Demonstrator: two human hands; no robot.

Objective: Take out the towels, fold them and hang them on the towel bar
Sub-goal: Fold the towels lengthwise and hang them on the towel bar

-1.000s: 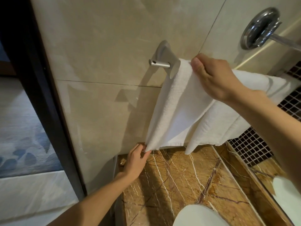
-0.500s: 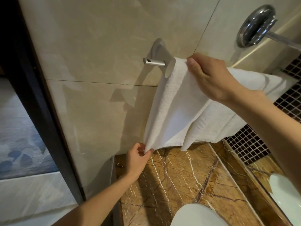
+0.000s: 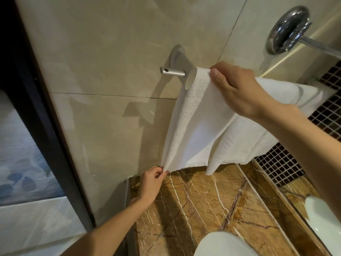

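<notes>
Both hands are on the white towel [image 3: 199,126], which is draped over the towel bar [image 3: 172,72] in the upper middle of the frame. From my end, the right hand [image 3: 238,89] pinches the top fold near the bar's left end, and the left hand [image 3: 151,183] pinches the bottom corner lower centre. My worry is that too hard a tug on that corner slides the lot onto the marble floor [image 3: 203,209] — or skews the fold so it hangs crooked.
</notes>
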